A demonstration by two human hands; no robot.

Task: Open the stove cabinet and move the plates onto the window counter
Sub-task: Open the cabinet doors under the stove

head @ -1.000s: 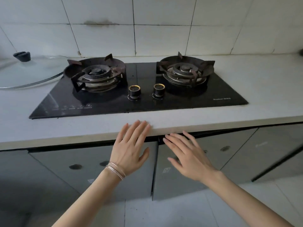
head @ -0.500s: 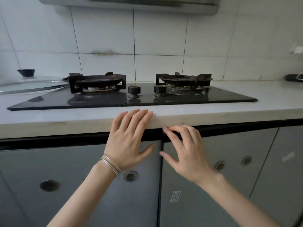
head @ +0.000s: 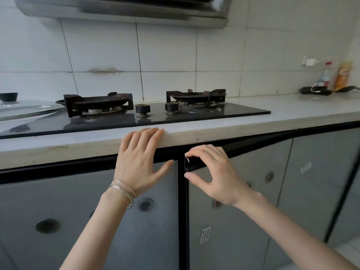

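The left hand [head: 139,160] is laid flat against the front edge of the counter [head: 253,123], fingers spread and straight, with nothing held in it; thin bangles [head: 122,190] are worn at that wrist. The right hand [head: 212,172] is set at the top corner of the right cabinet door [head: 243,201], just below the counter lip. The door's dark upper edge is pinched there: the fingers are curled over the top and the thumb is pressed to the front face. So the right hand is closed on the door, and the left is left open.

The right door is seen swung out a little at its top edge, with a dark gap shown between it and the counter underside. The left cabinet door [head: 78,221] is seen lying flush and closed, its round vent [head: 145,204] just beside the left wrist. A small label [head: 205,234] is stuck low on the right door.

No plates can be made out; the inside of the cabinet is hidden behind the doors. The window counter cannot be identified in this view.

Above, the gas stove [head: 136,117] is set into the counter, with two burners and two knobs in the middle. A glass lid [head: 23,108] is rested at the far left. Bottles [head: 335,76] are stood at the far right by the tiled wall, blurred. The range hood [head: 124,10] is hung overhead.
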